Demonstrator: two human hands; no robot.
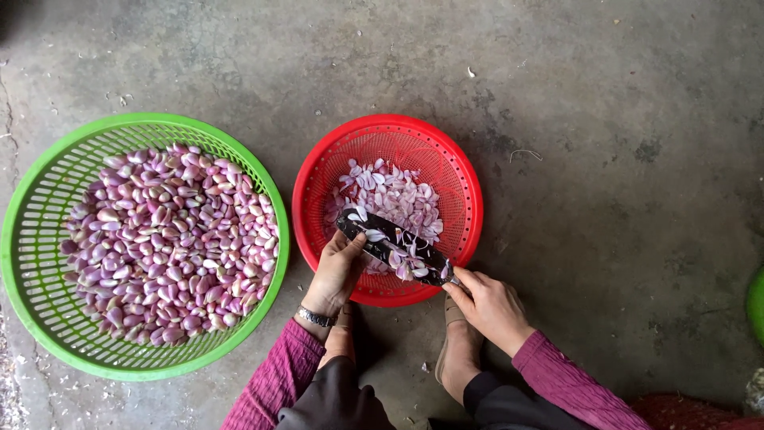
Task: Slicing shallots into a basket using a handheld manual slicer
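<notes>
A dark knife blade (390,245), dotted with pale purple slices, lies across the near side of a red round basket (469,199). My right hand (489,306) grips the knife's handle end at the basket's near rim. My left hand (338,271) reaches over the rim, its fingers at the blade's far tip. In the red basket lies a heap of sliced shallot pieces (394,199). To the left, a larger green basket (40,239) holds a big pile of peeled purple shallot cloves (171,239).
Both baskets rest on a grey concrete floor (605,159). My feet in sandals (460,350) are just below the red basket. A green edge (756,302) shows at the far right, and a red mesh object (684,410) at bottom right.
</notes>
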